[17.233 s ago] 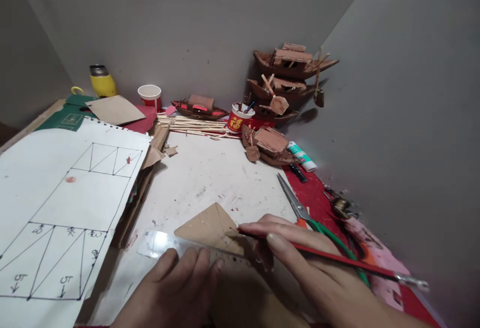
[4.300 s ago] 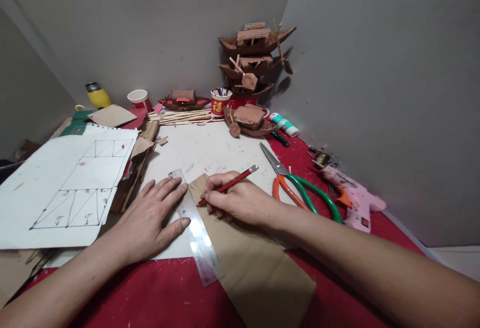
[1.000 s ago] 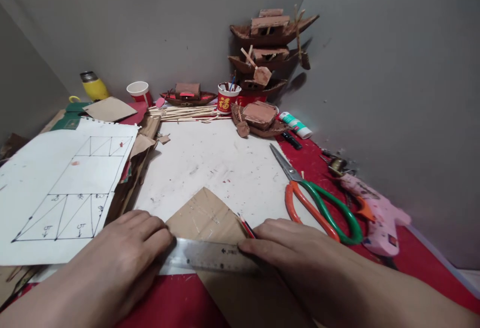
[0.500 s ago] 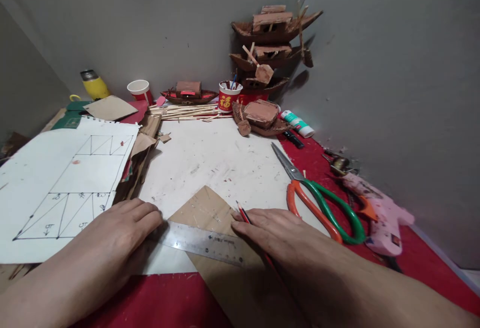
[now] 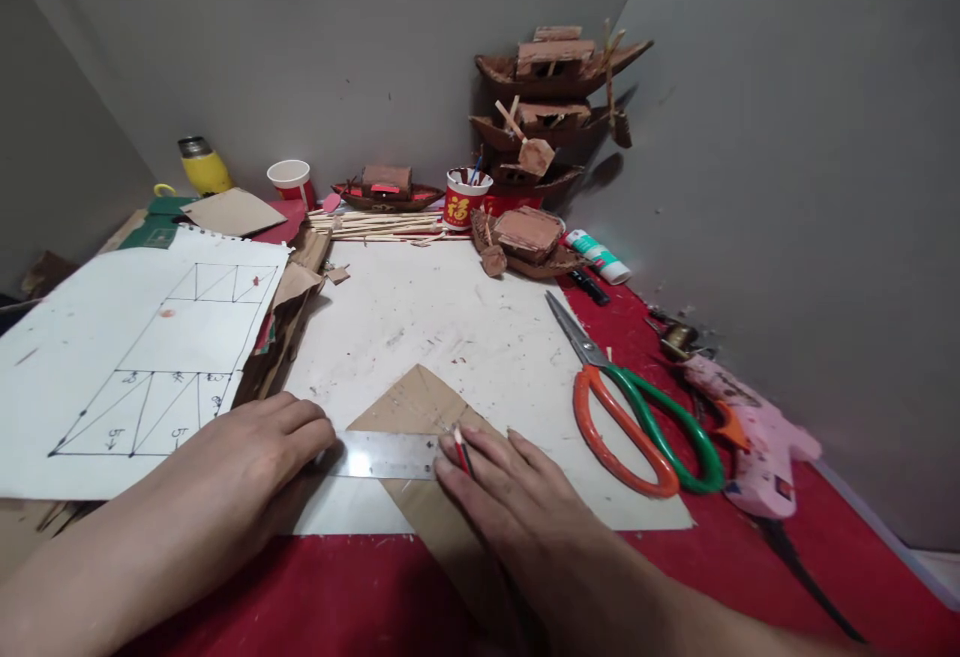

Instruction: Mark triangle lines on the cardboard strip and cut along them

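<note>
My left hand (image 5: 262, 452) is closed at the left end of a metal ruler (image 5: 382, 455); its fingertips are partly hidden. The ruler lies nearly level across a brown piece of cardboard (image 5: 420, 399), whose pointed corner faces away from me. My right hand (image 5: 517, 502) holds a red-and-black pencil (image 5: 461, 451), its tip pointing away, and its fingers cover the ruler's right end. The lower part of the cardboard runs under my right hand. White paper (image 5: 382, 312) lies beneath the ruler and cardboard.
A sheet with a line drawing (image 5: 180, 337) is at left. Scissors (image 5: 637, 417) with orange and green handles lie right, beside a pink glue gun (image 5: 757, 437). Behind are wooden sticks (image 5: 382, 225), a red cup (image 5: 468, 202), a yellow bottle (image 5: 204, 169) and several model boats (image 5: 525, 237).
My right hand, with the pencil, has moved left onto the ruler's right end. The ruler has turned from slanting to nearly level. My left hand stays at its left end.
</note>
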The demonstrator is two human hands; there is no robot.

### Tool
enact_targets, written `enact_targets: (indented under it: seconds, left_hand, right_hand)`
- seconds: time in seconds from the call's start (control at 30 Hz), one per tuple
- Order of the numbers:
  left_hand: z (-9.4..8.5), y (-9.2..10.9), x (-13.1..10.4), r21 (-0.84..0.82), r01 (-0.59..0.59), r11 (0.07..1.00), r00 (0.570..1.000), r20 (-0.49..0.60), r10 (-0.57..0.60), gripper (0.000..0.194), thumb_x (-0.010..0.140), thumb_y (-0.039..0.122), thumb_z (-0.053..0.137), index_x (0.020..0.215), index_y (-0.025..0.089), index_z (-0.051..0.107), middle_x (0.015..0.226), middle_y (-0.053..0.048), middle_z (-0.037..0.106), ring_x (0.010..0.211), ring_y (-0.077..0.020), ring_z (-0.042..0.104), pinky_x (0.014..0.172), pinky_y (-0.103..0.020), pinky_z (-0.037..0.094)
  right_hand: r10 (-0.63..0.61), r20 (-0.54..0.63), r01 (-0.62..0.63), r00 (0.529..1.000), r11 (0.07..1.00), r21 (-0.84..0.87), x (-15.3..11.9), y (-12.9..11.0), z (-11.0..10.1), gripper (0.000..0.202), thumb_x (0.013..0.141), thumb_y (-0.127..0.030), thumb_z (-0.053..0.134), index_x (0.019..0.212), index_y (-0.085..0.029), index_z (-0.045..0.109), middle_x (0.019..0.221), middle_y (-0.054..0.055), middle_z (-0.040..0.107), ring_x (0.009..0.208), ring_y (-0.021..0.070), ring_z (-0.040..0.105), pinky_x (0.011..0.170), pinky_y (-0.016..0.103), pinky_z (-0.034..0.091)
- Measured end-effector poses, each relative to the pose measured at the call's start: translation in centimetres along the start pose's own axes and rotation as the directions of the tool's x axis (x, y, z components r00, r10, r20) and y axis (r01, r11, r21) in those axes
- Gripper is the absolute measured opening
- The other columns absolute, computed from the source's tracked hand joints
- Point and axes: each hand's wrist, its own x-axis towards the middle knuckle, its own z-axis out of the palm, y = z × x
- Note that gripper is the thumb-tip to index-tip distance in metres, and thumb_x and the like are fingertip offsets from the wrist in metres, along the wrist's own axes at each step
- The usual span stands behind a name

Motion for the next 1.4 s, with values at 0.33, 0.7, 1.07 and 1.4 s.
enact_targets:
  seconds: [0.33,0.7,1.07,1.4]
  left_hand:
    - [-0.2,-0.8,-0.1,-0.017,0.02,1.0,0.996,0.093,-0.018,0.03,0.092,0.009,0.046,0.108,0.025,0.066,0.101,-0.005,0.069,0.091,-0.0222,0.065,0.081,-0.034,0.051]
    - [3.2,0.8,-0.4,0.29,-0.085,0.953,0.986,-0.115,0.123,0.044,0.091,0.008,0.04,0.13,0.015,0.057,0.129,-0.013,0.065,0.114,-0.0286,0.061,0.094,-0.044,0.051]
    - [7.8,3.0,0.2,0.57,-0.258,0.78,0.916,-0.113,0.385,0.055,0.095,0.051,0.051,0.137,0.017,0.057,0.14,-0.01,0.06,0.128,-0.0359,0.049,0.109,-0.047,0.027]
    - [8.0,1.5,-0.2,0.571,-0.297,0.765,0.917,-0.051,0.394,0.046,0.093,0.025,0.05,0.138,0.019,0.056,0.139,-0.008,0.061,0.127,-0.0358,0.049,0.119,-0.054,0.008]
  right_hand:
    - [0.149,-0.101,-0.143,0.984,0.987,0.072,-0.7,2.4,-2.4,0.097,0.072,-0.022,0.069,0.155,-0.016,0.019,0.153,0.024,0.041,0.142,0.0401,0.038,0.106,0.061,0.044]
    - [0.203,-0.057,-0.196,0.978,0.975,0.108,-0.5,2.4,-2.3,0.104,0.061,-0.019,0.071,0.155,-0.016,0.026,0.156,0.02,0.039,0.142,0.0399,0.037,0.111,0.058,0.038]
    - [0.147,-0.071,-0.143,0.987,0.988,0.056,-0.1,3.0,-1.0,0.093,0.062,-0.024,0.066,0.149,-0.011,0.038,0.149,0.022,0.049,0.137,0.0427,0.043,0.109,0.061,0.034]
    - [0.052,-0.072,-0.057,0.996,0.996,-0.071,-0.9,4.4,0.1,0.081,0.081,-0.011,0.056,0.156,-0.015,0.027,0.151,0.015,0.049,0.145,0.0338,0.036,0.113,0.055,0.036]
